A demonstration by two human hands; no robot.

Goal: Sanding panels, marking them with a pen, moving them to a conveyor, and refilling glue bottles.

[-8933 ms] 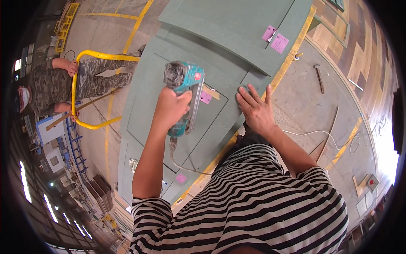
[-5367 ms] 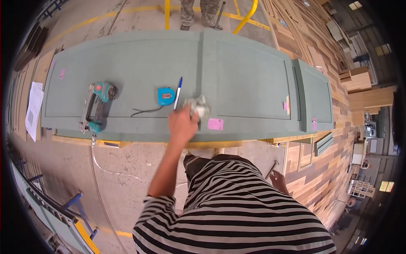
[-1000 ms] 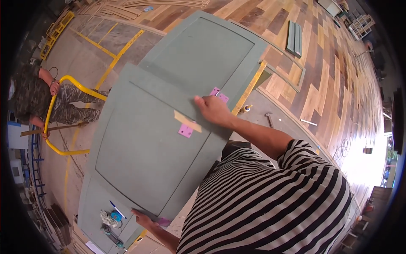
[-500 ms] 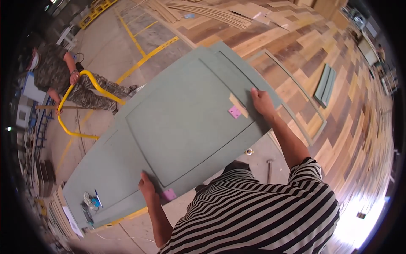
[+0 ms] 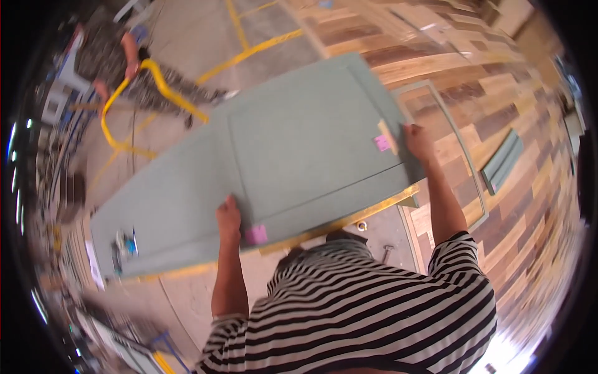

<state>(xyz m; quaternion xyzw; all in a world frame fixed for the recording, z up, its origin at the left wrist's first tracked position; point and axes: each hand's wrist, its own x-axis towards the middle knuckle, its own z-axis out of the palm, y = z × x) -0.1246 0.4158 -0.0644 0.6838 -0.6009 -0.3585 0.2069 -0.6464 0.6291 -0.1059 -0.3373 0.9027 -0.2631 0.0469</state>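
A large grey-green panel (image 5: 299,131) with a recessed, grooved face lies before me, its length running from lower left to upper right. My right hand (image 5: 420,143) is closed on its right end, next to a pink paper tag (image 5: 382,143) and a strip of beige tape (image 5: 387,136). Nearer the left, my left hand (image 5: 228,218) is closed with the thumb up on the grey-green surface, by the near edge. Its fingertips are partly hidden. Beside it sits a second pink tag (image 5: 256,235). A pen (image 5: 134,241) and a small tool (image 5: 117,252) rest at the far left end.
A yellow-edged support (image 5: 374,209) shows under the panel. At the upper left a person in camouflage (image 5: 106,56) holds a yellow cart handle (image 5: 111,118). A thin grey-green frame (image 5: 464,140) and stacked grey-green strips (image 5: 502,162) lie on wood-patterned flooring (image 5: 529,206) at right.
The panel's right end has shifted relative to the yellow-edged support, more of which now shows. Both hands keep their hold. The view has turned, and the scene sits differently in it.
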